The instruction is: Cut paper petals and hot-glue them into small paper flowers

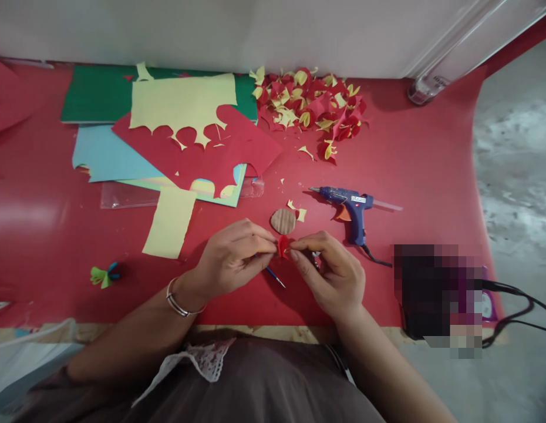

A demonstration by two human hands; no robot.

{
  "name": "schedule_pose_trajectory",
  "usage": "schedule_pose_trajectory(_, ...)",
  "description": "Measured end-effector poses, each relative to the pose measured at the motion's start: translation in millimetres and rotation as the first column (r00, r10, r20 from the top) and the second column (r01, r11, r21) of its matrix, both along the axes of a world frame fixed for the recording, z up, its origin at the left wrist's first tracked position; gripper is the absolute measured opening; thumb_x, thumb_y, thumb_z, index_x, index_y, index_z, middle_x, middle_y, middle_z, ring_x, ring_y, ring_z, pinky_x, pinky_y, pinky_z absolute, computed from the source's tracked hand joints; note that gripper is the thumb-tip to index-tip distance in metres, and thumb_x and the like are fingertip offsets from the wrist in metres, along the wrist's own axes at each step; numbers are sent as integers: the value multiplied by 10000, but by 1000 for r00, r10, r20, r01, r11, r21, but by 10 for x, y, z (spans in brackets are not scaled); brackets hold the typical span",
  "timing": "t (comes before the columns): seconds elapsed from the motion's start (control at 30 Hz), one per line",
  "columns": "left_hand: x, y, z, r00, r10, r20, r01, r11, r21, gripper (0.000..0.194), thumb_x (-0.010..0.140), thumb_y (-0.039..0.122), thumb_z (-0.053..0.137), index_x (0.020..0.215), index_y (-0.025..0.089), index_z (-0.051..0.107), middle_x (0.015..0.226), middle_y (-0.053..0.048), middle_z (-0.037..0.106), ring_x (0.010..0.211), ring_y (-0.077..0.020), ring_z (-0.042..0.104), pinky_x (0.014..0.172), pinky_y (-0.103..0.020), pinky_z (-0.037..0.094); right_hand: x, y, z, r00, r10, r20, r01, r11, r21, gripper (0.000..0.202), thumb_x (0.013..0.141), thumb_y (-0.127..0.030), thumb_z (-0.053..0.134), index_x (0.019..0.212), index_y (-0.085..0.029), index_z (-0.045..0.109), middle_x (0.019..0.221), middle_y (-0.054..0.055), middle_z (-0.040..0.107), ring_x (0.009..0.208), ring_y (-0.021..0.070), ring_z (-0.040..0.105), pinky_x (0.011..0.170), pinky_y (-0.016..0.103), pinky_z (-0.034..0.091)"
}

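Observation:
A small red paper flower [282, 245] is pinched between both hands above the red tabletop. My left hand [231, 258], with a bracelet at the wrist, grips its left side between thumb and fingertips. On the other side, the thumb and index finger of my right hand [328, 270] close on its edge. A thin blue stick with a pointed tip [275, 277] lies beneath the hands, partly covered. Just beyond the fingers rests a round brown corrugated cardboard disc [283, 221], with yellow paper scraps [301, 215] beside it.
A blue glue gun [354, 205] lies right of the disc, its cord trailing right. Red and yellow paper pieces [312, 103] are heaped at the back. Coloured paper sheets [185, 100] are stacked back left. A green and blue paper flower [104, 275] sits at left.

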State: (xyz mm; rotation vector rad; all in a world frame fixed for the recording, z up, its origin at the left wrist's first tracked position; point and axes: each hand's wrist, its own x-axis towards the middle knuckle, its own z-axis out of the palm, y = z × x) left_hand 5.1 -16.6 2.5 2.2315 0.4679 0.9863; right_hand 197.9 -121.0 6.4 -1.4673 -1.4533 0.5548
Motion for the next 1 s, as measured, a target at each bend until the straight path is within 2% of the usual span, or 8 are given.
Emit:
schedule_pose_trajectory(0.27, 10, -15, -14, 998, 4, -56, -1, 999, 41, 154, 957, 49, 694, 965, 201, 668, 908, -35, 786, 783, -148, 702, 744, -272, 563, -2, -3, -10, 999, 18, 43, -20, 999, 40, 144, 969, -90, 717, 1029, -219, 743, 882, 15, 768, 791, 138, 715, 739, 275, 580)
schedule_pose_trajectory(0.57, 8, -30, -39, 990, 18, -139, -20, 1000, -10, 122, 972, 48, 681, 946, 167, 685, 901, -57, 757, 810, -158, 691, 749, -271, 575, 7, 11, -31, 996, 29, 84, -31, 999, 21, 123, 988, -134, 698, 1042, -229, 756, 881, 31, 782, 800, 169, 740, 731, 314, 601)
schedule_pose_trajectory(0.67, 6, -20, -62, 995, 49, -89, -52, 998, -38, 101, 982, 69, 695, 960, 167, 690, 898, -56, 758, 823, -155, 710, 762, -267, 589, 31, -5, -31, 993, -9, 115, 8, 1000, 1, 108, 996, -179, 705, 1065, -237, 764, 922, 41, 801, 817, 183, 750, 735, 326, 607)
schedule_pose_trajectory(0.87, -1, 2, -115, 989, 149, -11, -149, 985, -91, 103, 972, 83, 718, 974, 185, 714, 953, -59, 779, 887, -161, 752, 810, -283, 619, 110, -150, -97, 983, -164, 79, 165, 986, -13, 115, 990, -192, 717, 1078, -251, 760, 942, 20, 785, 796, 170, 711, 739, 308, 582)
schedule_pose_trajectory(1.0, -14, 25, -79, 973, 231, 14, -228, 967, -112, 94, 980, 118, 719, 984, 211, 735, 1046, -56, 792, 953, -173, 757, 816, -313, 633, 139, -239, -150, 973, -194, 128, 197, 980, -11, 90, 995, -180, 706, 1039, -248, 744, 931, 20, 776, 811, 174, 717, 749, 308, 582)
